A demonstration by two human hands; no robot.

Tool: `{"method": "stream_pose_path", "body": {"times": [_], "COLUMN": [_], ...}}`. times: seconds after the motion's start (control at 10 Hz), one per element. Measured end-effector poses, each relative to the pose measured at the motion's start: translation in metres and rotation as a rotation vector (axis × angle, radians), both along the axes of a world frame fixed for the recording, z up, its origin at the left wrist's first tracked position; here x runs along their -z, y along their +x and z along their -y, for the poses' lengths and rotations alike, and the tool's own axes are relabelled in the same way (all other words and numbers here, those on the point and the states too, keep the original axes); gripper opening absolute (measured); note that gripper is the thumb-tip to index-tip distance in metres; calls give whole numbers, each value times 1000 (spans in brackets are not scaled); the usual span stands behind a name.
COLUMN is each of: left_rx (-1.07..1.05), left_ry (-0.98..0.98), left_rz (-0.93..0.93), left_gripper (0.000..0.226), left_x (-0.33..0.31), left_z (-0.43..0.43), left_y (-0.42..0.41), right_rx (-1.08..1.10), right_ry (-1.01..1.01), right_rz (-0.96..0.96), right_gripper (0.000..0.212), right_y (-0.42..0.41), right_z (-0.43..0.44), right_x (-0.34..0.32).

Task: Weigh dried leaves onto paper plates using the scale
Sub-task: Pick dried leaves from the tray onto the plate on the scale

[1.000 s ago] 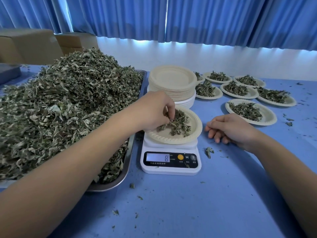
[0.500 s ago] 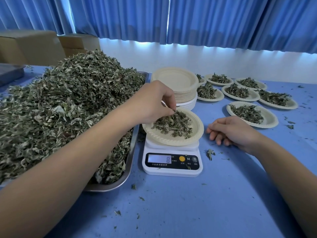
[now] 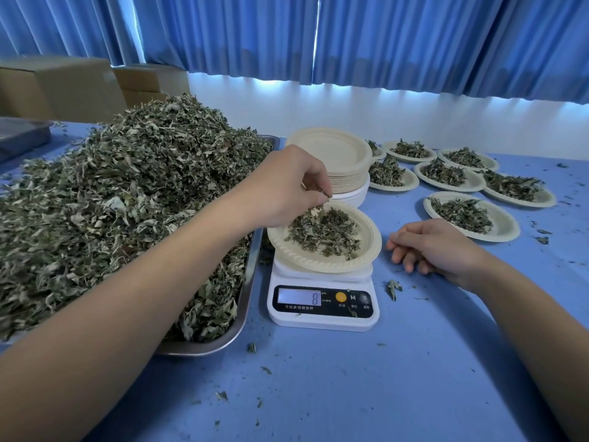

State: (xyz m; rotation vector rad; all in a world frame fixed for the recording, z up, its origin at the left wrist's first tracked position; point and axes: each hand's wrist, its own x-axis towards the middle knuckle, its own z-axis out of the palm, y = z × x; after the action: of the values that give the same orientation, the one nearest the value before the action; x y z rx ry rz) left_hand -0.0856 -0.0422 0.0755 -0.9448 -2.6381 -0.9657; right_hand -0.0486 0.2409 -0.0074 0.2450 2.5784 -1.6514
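A white kitchen scale (image 3: 323, 306) reads 8 on its display. On it sits a cream paper plate (image 3: 366, 250) with a small heap of dried leaves (image 3: 325, 232). My left hand (image 3: 287, 189) hovers over the plate's near-left rim and pinches a few dried leaves between its fingertips. A big pile of dried leaves (image 3: 127, 202) fills a metal tray (image 3: 242, 317) on the left. My right hand (image 3: 436, 247) rests on the blue table beside the scale, fingers loosely curled, holding nothing.
A stack of empty paper plates (image 3: 331, 154) stands behind the scale. Several filled plates (image 3: 471, 216) lie at the back right. Cardboard boxes (image 3: 60, 87) stand at the far left. Leaf crumbs (image 3: 393, 287) dot the blue table (image 3: 382, 378).
My left hand has lifted from the leaves on the plate, taking a pinch up and slightly left. The right hand has stayed put.
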Motion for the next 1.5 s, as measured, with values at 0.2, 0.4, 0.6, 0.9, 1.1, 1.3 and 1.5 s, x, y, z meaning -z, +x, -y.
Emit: {"method": "stream_pose_path", "body": {"times": [0.2, 0.4, 0.6, 0.9, 1.1, 1.3, 1.5], "left_rx": [-1, 8, -61, -342, -251, -369, -264], "left_ry": [10, 92, 16, -561, -840, -620, -979], "left_rz": [8, 102, 33, 86, 269, 99, 256], "left_gripper": [7, 10, 13, 17, 37, 18, 60], "left_x": [-1, -3, -13, -9, 3, -4, 6], "left_z": [1, 3, 14, 46, 44, 44, 41], "left_y": [0, 1, -6, -29, -25, -30, -23], "right_rx": [1, 0, 0, -7, -8, -6, 0], "right_ry": [3, 0, 0, 15, 17, 20, 27], "right_rz": [4, 1, -3, -8, -4, -5, -8], "right_gripper": [26, 25, 25, 25, 25, 25, 24], "right_y": [-1, -1, -1, -2, -1, 1, 0], "right_z": [-1, -1, -1, -2, -2, -1, 0], "right_x": [0, 1, 1, 2, 2, 0, 0]}}
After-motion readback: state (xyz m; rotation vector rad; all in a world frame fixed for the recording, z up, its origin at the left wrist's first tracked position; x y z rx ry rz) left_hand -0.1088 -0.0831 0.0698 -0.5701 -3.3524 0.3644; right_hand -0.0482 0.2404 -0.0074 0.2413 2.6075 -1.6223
